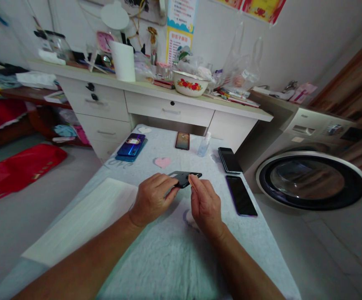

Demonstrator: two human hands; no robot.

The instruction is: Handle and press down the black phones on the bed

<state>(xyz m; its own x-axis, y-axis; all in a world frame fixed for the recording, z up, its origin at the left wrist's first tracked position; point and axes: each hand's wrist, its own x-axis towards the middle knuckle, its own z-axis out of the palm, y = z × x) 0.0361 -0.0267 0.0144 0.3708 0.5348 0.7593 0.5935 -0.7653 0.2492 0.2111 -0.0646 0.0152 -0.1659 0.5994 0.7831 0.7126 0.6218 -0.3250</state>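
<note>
A dark smartphone (184,178) is tilted above the middle of the cloth-covered table, with my left hand (152,198) closed around its near left side. At the phone's right end, my right hand (206,205) is closed in a pinch, fingertips at the edge. Whatever is between those fingertips is too small to make out. Beyond the phone, a small clear spray bottle (203,146) stands upright near a brown phone or case (182,141). To the right lies a black-screened phone (241,196) with a purple edge.
More phones lie stacked at the right edge (230,160), and blue phones (132,145) at the far left. A long whitish sheet (83,221) lies on the left. Behind the table stands a white drawer desk (165,110) with a floral bowl (190,85); a washing machine (312,141) is at right.
</note>
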